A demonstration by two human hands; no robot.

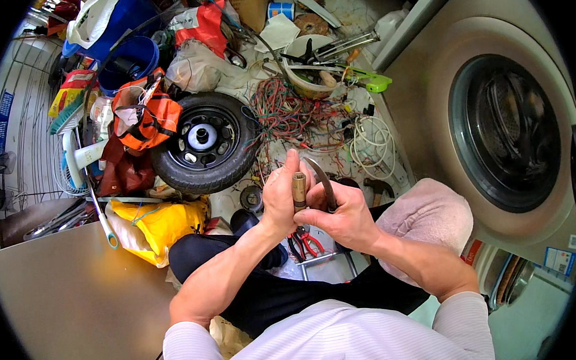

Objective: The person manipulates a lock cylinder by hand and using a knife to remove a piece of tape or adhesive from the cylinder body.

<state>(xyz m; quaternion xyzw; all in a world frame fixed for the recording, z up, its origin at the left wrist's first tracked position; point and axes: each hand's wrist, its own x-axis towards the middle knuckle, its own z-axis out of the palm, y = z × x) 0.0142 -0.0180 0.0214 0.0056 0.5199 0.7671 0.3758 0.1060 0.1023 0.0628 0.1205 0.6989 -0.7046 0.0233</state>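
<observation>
In front of my lap both hands come together. My left hand [280, 197] is closed around a short brownish metal cylinder [299, 184], its thumb pointing up alongside. My right hand [347, 217] presses against the cylinder's lower part with its thumb. Its fingers are curled round a curved dark metal blade [327, 189] that arcs up from the hand. Whether blade and cylinder are joined is hidden by the fingers. Just below the hands, red-handled pliers [304, 243] lie on a small metal-framed stand [328, 257] between my legs.
A black wheel with tyre [206, 142] lies ahead on the left, beside an orange bag [142, 112]. Tangled wires [281, 112] and a tool-filled bowl [309, 78] cover the floor ahead. A front-loading washing machine [422, 127] stands at the right. A yellow bag [173, 222] sits near my left knee.
</observation>
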